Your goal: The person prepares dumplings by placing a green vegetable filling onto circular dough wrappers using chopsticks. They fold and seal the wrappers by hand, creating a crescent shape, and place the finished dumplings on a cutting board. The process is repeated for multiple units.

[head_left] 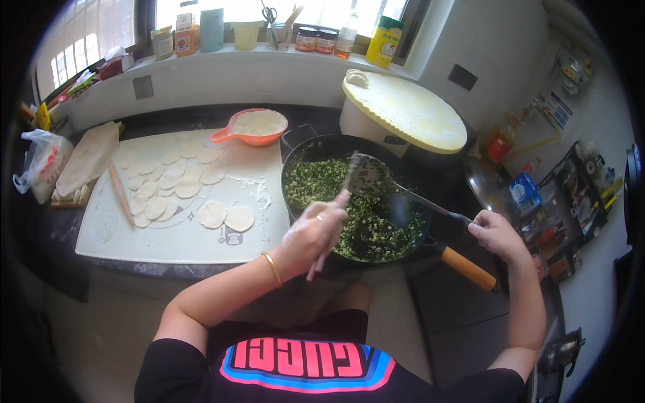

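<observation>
My left hand (313,232) is closed round a pair of chopsticks (349,177), whose tips reach up to the skimmer's head, blurred by motion. In my right hand (498,235) is the handle of a long skimmer (430,203); its broad head lies in the filling. The chopped green filling (376,235), mixed with pale crumbs, fills much of a black wok (287,196) on the counter. The wok's wooden handle (468,269) points toward the near right, below my right hand. Whether the chopsticks touch the skimmer's head I cannot tell.
Left of the wok, a pale mat (181,245) holds several round dough wrappers (171,176) and a rolling pin (121,193). Behind are a red-orange bowl (269,139) of flour and a large tub with a floury yellow lid (410,111). Jars (307,39) line the windowsill.
</observation>
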{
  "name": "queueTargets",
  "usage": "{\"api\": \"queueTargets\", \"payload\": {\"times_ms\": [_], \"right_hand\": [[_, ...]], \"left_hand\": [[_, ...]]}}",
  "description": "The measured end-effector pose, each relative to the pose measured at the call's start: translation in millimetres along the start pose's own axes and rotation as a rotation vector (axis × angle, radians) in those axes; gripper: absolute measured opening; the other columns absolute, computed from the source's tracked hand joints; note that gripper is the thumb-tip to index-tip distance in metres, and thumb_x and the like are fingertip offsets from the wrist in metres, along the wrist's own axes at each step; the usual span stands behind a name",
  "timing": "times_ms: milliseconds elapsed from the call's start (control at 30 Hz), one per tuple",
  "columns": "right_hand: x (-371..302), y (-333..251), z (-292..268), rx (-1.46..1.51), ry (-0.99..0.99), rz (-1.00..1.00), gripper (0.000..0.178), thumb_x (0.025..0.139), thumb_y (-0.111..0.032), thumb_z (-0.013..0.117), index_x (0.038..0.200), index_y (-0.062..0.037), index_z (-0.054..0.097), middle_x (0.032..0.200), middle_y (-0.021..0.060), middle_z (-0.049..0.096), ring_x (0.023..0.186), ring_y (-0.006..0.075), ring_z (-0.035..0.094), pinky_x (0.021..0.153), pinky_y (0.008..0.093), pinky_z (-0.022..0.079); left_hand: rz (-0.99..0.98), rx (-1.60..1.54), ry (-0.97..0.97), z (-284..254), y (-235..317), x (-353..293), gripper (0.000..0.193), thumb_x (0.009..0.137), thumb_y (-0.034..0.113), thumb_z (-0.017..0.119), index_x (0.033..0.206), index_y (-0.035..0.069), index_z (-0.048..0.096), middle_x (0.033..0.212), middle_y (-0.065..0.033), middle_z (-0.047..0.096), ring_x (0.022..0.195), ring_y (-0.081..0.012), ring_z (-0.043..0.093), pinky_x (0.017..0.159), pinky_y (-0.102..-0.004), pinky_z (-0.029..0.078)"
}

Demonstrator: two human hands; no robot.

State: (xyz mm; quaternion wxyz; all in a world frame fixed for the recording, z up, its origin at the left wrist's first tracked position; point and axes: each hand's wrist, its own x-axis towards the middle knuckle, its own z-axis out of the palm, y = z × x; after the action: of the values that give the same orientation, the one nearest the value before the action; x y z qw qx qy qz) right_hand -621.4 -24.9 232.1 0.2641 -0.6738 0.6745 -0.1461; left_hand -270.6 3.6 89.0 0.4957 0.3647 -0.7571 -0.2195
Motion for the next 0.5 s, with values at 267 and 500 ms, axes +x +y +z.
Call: {"api": "queueTargets", "payload": {"times_ms": [267, 500], "right_hand": [[-2.8, -21.4, -2.9, 0.287, -0.352, 0.251, 0.027, 0.092, -0.033, 0.051, 0.082, -0.0088, 0.05, 0.055, -0.0022, 0.043, 0.042, 0.0033, 0.028, 0.038, 0.0184, 0.021], [-14.1, -23.1, 0.8, 0.155, -0.352, 0.227, 0.028, 0.093, -0.034, 0.05, 0.084, -0.0076, 0.049, 0.054, -0.0032, 0.042, 0.042, 0.0028, 0.029, 0.037, 0.0181, 0.022]], "left_hand": [[0.403, 0.267, -0.112, 12.5, -16.6, 4.1, 0.022, 0.08, 0.003, 0.052, 0.102, -0.002, 0.049, 0.127, -0.0195, 0.048, 0.098, -0.031, 0.054, 0.084, -0.0338, 0.047], [0.282, 0.404, -0.181, -5.6, -7.3, 2.1, 0.022, 0.08, 0.004, 0.05, 0.1, -0.003, 0.049, 0.127, -0.0223, 0.047, 0.096, -0.032, 0.054, 0.084, -0.0333, 0.047]]}}
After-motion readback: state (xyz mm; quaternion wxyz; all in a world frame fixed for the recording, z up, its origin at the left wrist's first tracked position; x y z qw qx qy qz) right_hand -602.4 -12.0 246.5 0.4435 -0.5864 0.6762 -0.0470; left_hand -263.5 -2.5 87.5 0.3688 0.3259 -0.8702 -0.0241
